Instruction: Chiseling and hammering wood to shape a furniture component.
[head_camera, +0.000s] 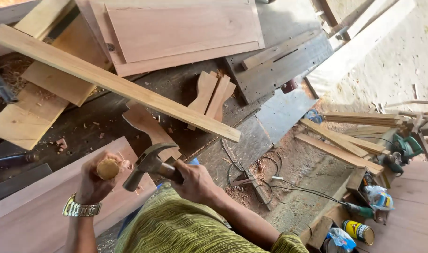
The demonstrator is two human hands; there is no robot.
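A workshop is seen from above, through a camera worn on the head. The left hand [94, 180] is clenched in a fist around the rounded yellowish end of a wooden handle [107, 168], most likely a chisel, whose blade cannot be seen. A metal watch [80, 209] is worn on that wrist. The right hand [195, 180] is wrapped tightly around the shaft of a claw hammer [146, 166], whose steel head is held just beside the wooden handle, to its right, with a small gap between them. Both hands are held over the edge of a pale reddish board [26, 220] that lies at the lower left. A yellow-green patterned garment [186, 229] is seen below the hands. A long pale plank [111, 82] is laid diagonally across a dark, dusty workbench [106, 117], strewn with chips and offcuts. A large framed wooden panel [176, 33] is seen at the top. To the right, on the ground, a black cable [251, 173], loose slats [345, 140], a green power tool [403, 147] and a yellow tin [359, 232] are seen.
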